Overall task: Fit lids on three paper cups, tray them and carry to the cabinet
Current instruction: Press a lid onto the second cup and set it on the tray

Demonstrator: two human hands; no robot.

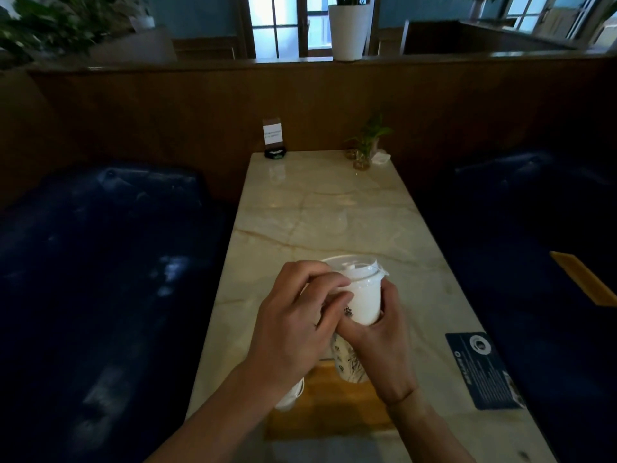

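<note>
A white paper cup (365,300) is held above the marble table (317,212), with a clear plastic lid (354,270) on its rim. My right hand (384,339) wraps the cup's lower part from the right. My left hand (297,315) covers the cup's left side, fingers at the lid's edge. Below them a printed paper cup (350,364) stands on a wooden tray (334,409). Another white cup (290,394) shows partly under my left wrist, at the tray's left edge. A clear lid (325,223) lies faintly visible further up the table.
Dark blue bench seats (110,279) flank the table on both sides. A blue card (484,370) lies at the table's right edge. At the far end stand a sign holder (273,137) and a small plant in a glass (364,145). A wooden partition rises behind.
</note>
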